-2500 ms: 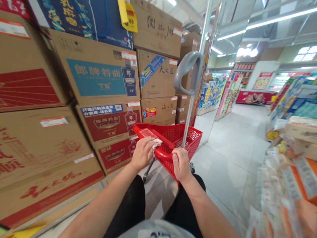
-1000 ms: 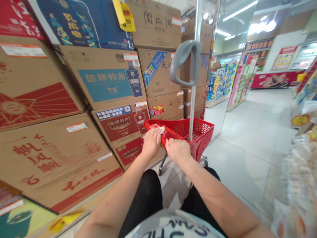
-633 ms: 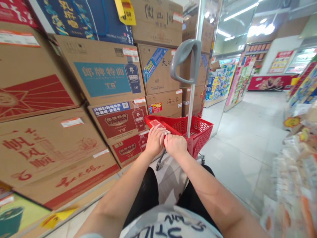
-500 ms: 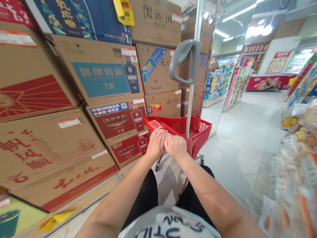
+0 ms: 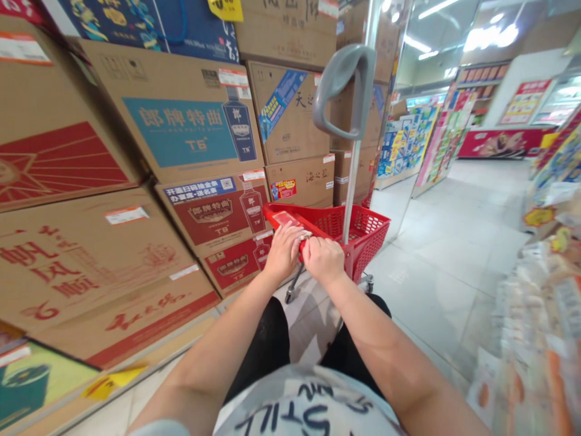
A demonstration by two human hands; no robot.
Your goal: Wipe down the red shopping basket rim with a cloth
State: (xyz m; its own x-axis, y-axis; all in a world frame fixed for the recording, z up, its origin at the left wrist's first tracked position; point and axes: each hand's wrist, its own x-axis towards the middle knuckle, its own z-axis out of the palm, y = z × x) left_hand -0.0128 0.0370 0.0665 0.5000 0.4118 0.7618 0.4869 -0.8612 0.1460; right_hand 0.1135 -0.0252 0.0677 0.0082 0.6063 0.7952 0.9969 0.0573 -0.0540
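A red wheeled shopping basket point(image 5: 363, 233) stands on the floor in front of me, its grey pull handle point(image 5: 345, 91) raised on a metal pole. My left hand point(image 5: 282, 249) presses a small white cloth point(image 5: 305, 235) against the basket's near rim, fingers curled over it. My right hand point(image 5: 323, 259) sits right beside it, closed on the same rim. The two hands touch each other.
Stacked cardboard liquor cartons point(image 5: 190, 130) form a wall on the left, close to the basket. Packaged goods point(image 5: 535, 315) crowd the right edge. A tiled aisle point(image 5: 445, 242) runs ahead toward colourful displays point(image 5: 436, 139).
My right hand slid left along the rim until it met my left hand. The view has tilted down a little, and the basket has barely shifted.
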